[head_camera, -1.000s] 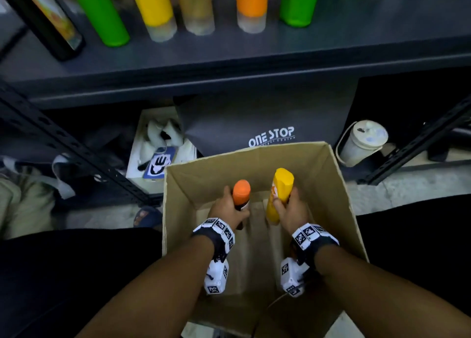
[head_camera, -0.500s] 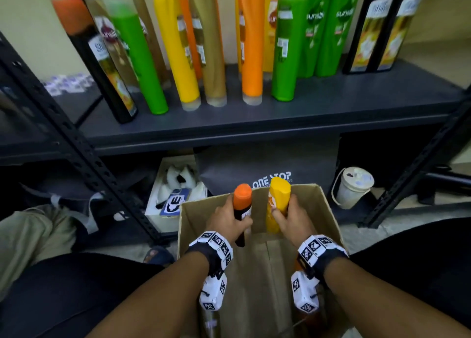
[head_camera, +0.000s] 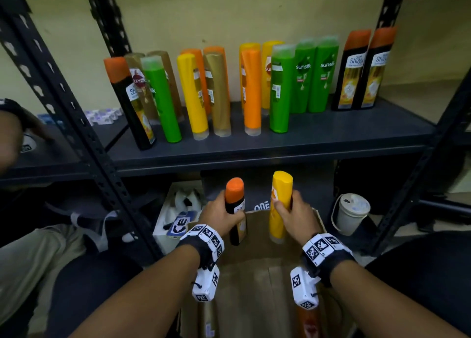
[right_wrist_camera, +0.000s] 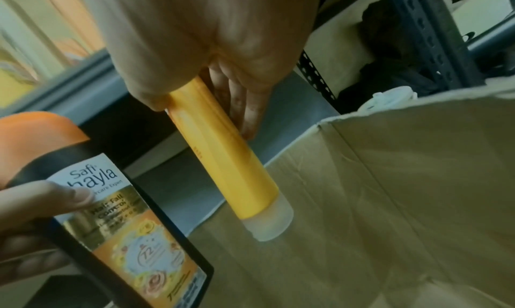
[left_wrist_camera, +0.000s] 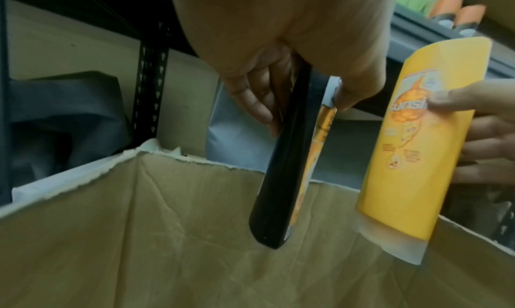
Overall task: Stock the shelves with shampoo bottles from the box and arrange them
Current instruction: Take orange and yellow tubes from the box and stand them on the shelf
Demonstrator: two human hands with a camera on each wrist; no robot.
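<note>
My left hand grips a black shampoo bottle with an orange cap, cap end up, above the cardboard box. My right hand grips a yellow shampoo bottle, its clear cap pointing down. Both bottles hang over the box's far rim, below the dark shelf. In the left wrist view my fingers wrap the black bottle, with the yellow bottle to its right. The right wrist view has the yellow bottle in my grip and the black bottle at the left.
The shelf carries a row of upright bottles: black, green, yellow, gold, orange. Perforated black uprights frame the shelf. A white lidded tub and a dark bag sit below. Another person's hand is at the far left.
Both hands have lifted their bottles up out of the box toward the shelf. My head has tilted up, so the whole shelf row is now in view.
</note>
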